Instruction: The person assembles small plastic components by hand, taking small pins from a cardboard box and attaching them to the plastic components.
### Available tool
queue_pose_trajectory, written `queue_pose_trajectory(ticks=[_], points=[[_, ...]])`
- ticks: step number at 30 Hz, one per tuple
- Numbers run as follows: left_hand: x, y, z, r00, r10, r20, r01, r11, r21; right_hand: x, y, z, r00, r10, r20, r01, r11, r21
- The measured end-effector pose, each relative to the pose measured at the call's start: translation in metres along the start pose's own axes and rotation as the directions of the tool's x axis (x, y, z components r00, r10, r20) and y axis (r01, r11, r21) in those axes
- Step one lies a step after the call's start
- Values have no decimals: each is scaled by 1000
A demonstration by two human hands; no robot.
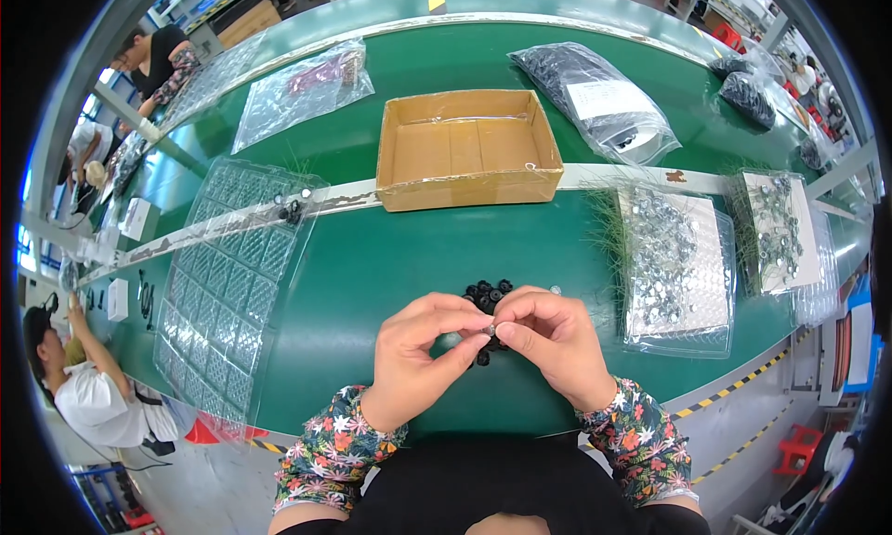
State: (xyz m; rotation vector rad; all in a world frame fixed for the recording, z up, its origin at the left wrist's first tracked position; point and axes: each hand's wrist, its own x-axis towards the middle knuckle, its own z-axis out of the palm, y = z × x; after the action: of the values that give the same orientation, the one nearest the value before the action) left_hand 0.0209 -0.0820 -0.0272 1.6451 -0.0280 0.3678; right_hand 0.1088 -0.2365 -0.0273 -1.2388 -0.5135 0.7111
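Observation:
Over the near middle of the green table, my left hand [423,354] and my right hand [555,335] meet at their fingertips. Between them they pinch a small shiny metallic piece [491,331], mostly covered by the thumbs and forefingers. Just behind and below the fingers lies a heap of small black round parts [485,293], partly hidden by my hands. A tiny clear or silver piece [555,290] rests right of the heap. Both forearms wear floral sleeves.
An open cardboard box [472,189] stands beyond my hands. At left lies a clear compartment tray [218,284] with a few small parts at its far corner. At right, a white-topped tray [674,266] holds many silvery pieces. Behind are a bag of dark parts [595,98] and a flat plastic bag [302,89].

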Motion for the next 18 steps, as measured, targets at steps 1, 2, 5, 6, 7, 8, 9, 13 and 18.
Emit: queue_pose_trajectory(ticks=[1,2,5,6,7,8,9,13,18], points=[[0,0,0,1000,9,-9,-9,1000,14,0,0,0,1000,-3,-1,3,1000,2],[0,1,1,1000,19,-18,-19,999,27,0,-1,0,1000,-6,-3,6,1000,3],[3,0,3,991,113,-67,-101,981,164,0,-1,1,1000,-19,-11,19,1000,-10],[3,0,3,991,114,-64,-102,981,164,-1,-1,0,1000,-21,-13,21,1000,-9],[3,1,3,985,159,-67,-139,963,230,-1,-3,0,1000,26,-7,-26,1000,7],[4,1,4,977,204,-66,-176,939,295,-2,-4,-1,997,71,0,-71,997,22],[4,2,4,977,204,-63,-177,939,295,-2,-4,-1,998,70,-2,-70,997,23],[4,2,7,947,319,-44,-261,841,474,-1,-3,-1,995,95,-2,-95,995,19],[4,0,6,888,458,24,-392,730,560,-2,-3,0,994,105,-2,-105,994,27]])
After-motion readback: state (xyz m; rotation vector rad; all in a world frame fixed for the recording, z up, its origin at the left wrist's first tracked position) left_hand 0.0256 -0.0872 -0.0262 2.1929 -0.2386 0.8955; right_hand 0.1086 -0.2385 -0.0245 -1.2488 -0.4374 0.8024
